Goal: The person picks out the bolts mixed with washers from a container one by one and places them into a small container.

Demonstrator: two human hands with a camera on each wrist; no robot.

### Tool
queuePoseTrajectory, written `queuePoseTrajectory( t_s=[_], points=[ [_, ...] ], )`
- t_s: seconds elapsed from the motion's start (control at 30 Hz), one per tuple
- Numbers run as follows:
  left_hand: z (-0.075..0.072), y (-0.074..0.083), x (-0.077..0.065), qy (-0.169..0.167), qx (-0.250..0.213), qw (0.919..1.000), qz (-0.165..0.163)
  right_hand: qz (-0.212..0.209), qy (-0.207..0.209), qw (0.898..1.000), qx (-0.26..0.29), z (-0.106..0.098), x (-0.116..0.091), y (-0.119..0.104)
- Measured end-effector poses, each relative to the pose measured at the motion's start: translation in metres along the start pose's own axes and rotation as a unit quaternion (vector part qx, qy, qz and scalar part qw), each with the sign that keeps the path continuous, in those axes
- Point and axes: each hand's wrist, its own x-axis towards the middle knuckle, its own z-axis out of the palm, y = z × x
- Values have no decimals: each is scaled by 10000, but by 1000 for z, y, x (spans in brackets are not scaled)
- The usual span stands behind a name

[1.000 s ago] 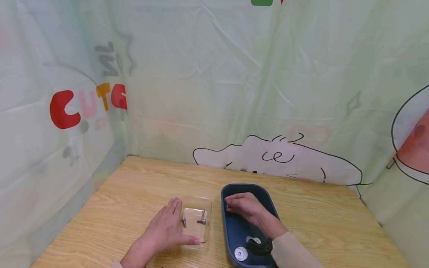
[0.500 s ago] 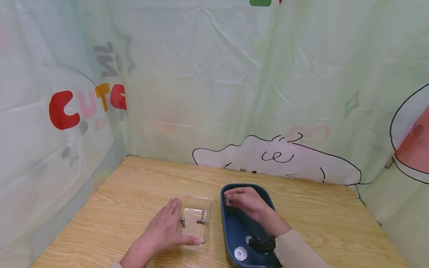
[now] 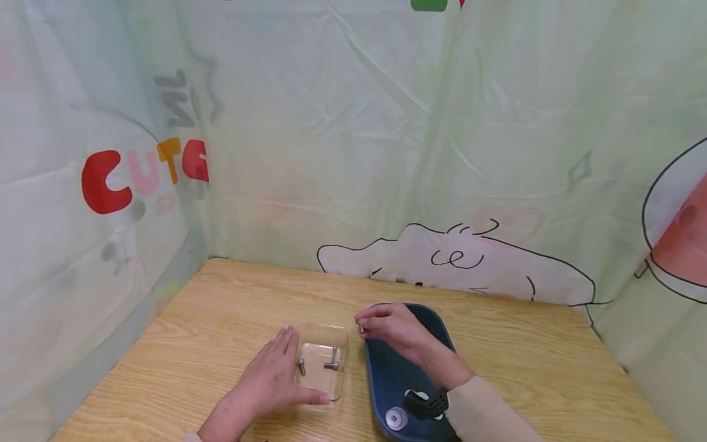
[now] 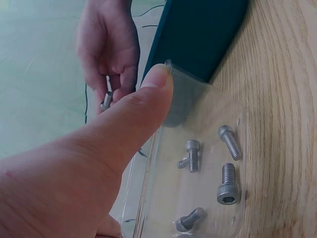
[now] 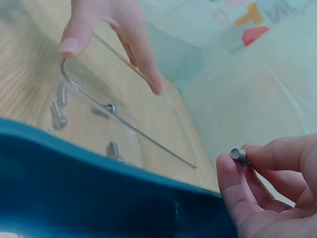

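My left hand (image 3: 270,374) rests on the left side of a clear plastic box (image 3: 326,327), its fingers straight along the rim and its thumb on the near edge. Several metal socket-head bolts (image 4: 228,191) lie inside the box, best seen in the left wrist view. Over the far left rim of a dark blue bin (image 3: 374,374), my right hand (image 3: 399,331) pinches a small metal bolt (image 5: 239,155) between thumb and fingers. One end of that bolt sticks out in the right wrist view; the fingers hide the rest.
White round discs, one of them a ringed disc (image 3: 396,418), lie at the near end of the bin. Both containers stand side by side on a wooden table (image 3: 248,294). A printed curtain (image 3: 309,153) hangs behind and to the left.
My right hand has risen from inside the blue bin and moved left to its rim, carrying the bolt. The left hand and the clear box have stayed in place.
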Motion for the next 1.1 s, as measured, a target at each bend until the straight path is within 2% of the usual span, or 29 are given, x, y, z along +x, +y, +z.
queuePoseTrajectory(
  t_s=[0.37,0.63,1.1],
  points=[
    [2,-3,0,41,2,10000,42,-21,-304,9978,-592,27,4,-4],
    [1,-2,0,-20,-17,10000,39,41,-258,9937,-1087,42,7,-2],
    [0,-1,0,-54,-4,10000,23,-50,-387,9877,-1514,65,11,-2]
  ],
)
